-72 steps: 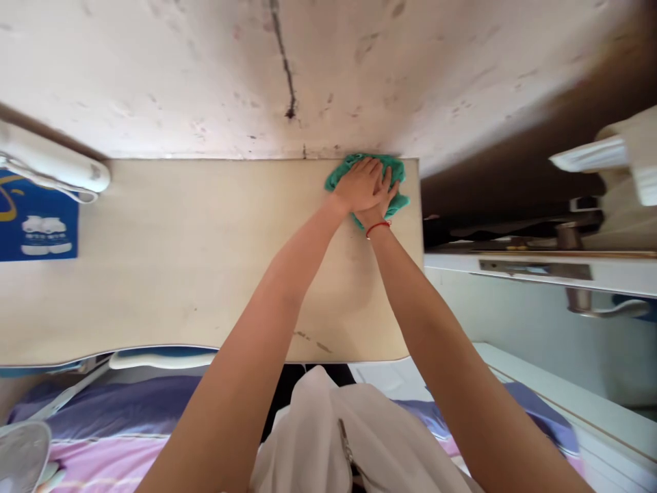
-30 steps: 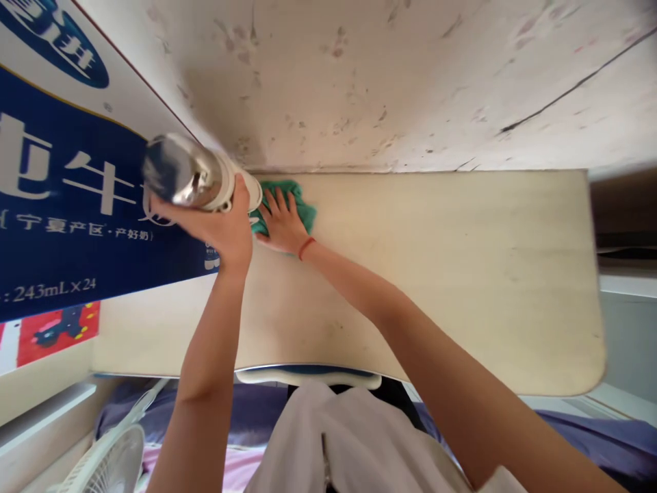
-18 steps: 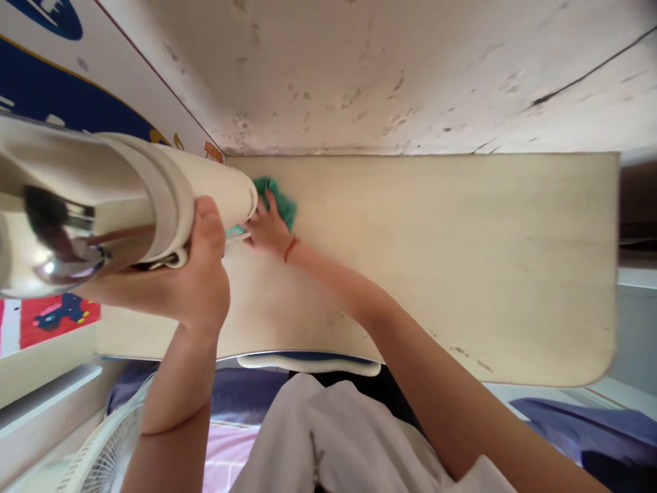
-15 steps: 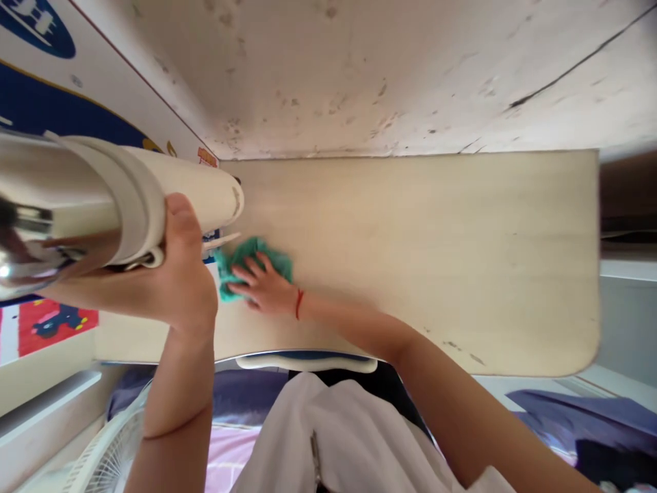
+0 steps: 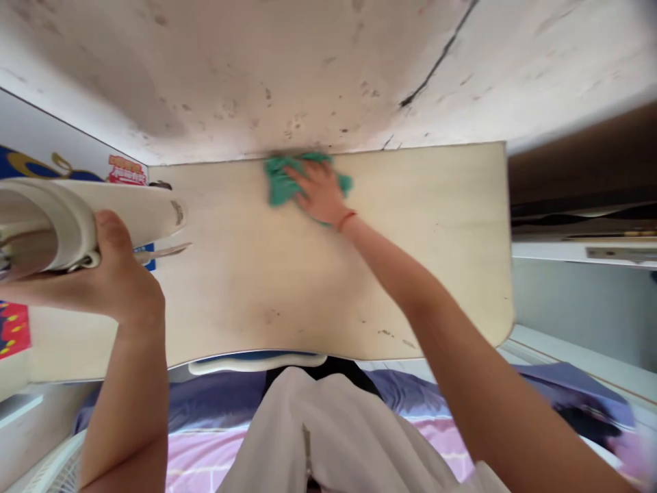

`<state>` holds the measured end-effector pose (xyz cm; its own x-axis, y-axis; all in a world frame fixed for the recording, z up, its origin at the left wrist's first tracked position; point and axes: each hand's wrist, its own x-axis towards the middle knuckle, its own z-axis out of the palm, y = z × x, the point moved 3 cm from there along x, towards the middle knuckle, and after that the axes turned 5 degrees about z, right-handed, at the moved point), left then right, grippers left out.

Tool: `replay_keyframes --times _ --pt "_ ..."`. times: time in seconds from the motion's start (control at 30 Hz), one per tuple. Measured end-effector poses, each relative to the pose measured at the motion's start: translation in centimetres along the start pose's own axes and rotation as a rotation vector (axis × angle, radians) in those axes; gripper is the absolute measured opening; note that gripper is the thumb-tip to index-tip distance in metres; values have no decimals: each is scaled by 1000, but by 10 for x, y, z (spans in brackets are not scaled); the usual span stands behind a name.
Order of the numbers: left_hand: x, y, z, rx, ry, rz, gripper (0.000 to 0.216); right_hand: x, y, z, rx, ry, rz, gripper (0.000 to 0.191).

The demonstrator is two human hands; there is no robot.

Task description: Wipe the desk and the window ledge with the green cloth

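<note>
My left hand (image 5: pixel 128 277) is wrapped round a large white cylindrical bottle (image 5: pixel 128 203) with a shiny metal end, tilted on its side at the left. Some of its fingers are hidden behind the bottle. My right hand (image 5: pixel 322 193), with a red string on the wrist, presses a crumpled green cloth (image 5: pixel 280 183) onto the pale desktop (image 5: pixel 246 274). The cloth lies at the desktop's back edge, against the wall. The fingers of this hand are spread over the cloth.
A stained wall (image 5: pixel 318 82) with a dark crack rises behind the desktop. A thin pale stick-like thing (image 5: pixel 174 250) shows beneath the bottle. Shelving (image 5: pixel 564 250) stands at the right, a white fan (image 5: pixel 56 469) at lower left. Purple and pink bedding (image 5: pixel 215 411) lies below the front edge.
My right hand has slid the green cloth rightward and back to the wall edge. The view has shifted right, so the bottle and my left hand appear further left.
</note>
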<state>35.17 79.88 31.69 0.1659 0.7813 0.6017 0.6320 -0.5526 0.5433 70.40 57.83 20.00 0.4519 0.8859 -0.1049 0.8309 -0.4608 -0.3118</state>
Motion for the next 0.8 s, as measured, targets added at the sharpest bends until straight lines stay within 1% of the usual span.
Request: replay_keyframes --times 0.03,0.07,0.1,0.13,0.17,0.2,0.23,0.27,0.3,0.33,0.37,0.4,0.43,0.47,0.5,0.57,0.6,0.63,0.67,0.7,0.73,0.77,0.8 --pt "-6 -2 7 -1 182 33 160 -26 51 -14 -39 22 127 62" --pt "-11 -6 13 -5 315 59 167 -53 101 -28 -72 52 256 62" --pt "-15 -11 18 -7 381 74 172 -79 146 -41 -98 90 354 63" --pt "-17 -18 21 -2 377 81 175 -104 185 -53 -116 129 402 65" --pt "-19 -25 21 9 364 86 176 -125 215 -62 -126 167 393 67" --pt "-19 -31 18 16 363 93 176 -141 238 -68 -126 208 340 69" --pt "-19 -37 14 17 366 103 175 -152 251 -70 -113 257 275 70" --pt "-18 -41 9 4 385 119 174 -158 256 -69 -85 313 227 71" --pt "-17 -44 4 -18 408 140 172 -158 252 -65 -44 373 222 72" --pt "-14 -46 -1 -39 420 160 168 -152 239 -57 3 442 278 72" --pt "-11 -47 -5 -48 417 173 163 -141 217 -46 49 503 380 72" --pt "-6 -47 -8 -41 394 176 159 -126 183 -33 89 539 500 70" --pt "-1 -47 -10 -25 358 172 156 -107 137 -17 120 532 593 67" --pt "4 -46 -11 -6 321 161 154 -87 82 0 142 496 664 63" --pt "9 -45 -12 4 296 154 153 -65 18 18 156 406 626 58" --pt "20 -41 -9 -22 300 170 153 -27 -126 53 176 176 289 55" --pt "25 -38 -5 -46 316 186 154 -16 -193 67 183 94 98 56" --pt "30 -36 -1 -68 341 198 156 -12 -251 78 183 38 -27 54" --pt "34 -33 4 -75 344 203 159 -12 -295 86 184 15 -113 52" --pt "38 -30 11 -66 330 197 160 -15 -325 91 183 4 -174 52" --pt "42 -26 16 -48 307 179 160 -20 -339 93 182 4 -211 53" --pt "45 -22 22 -31 272 151 159 -26 -337 92 180 8 -234 55" --pt "47 -18 29 -24 168 115 156 -32 -320 88 179 8 -247 56"
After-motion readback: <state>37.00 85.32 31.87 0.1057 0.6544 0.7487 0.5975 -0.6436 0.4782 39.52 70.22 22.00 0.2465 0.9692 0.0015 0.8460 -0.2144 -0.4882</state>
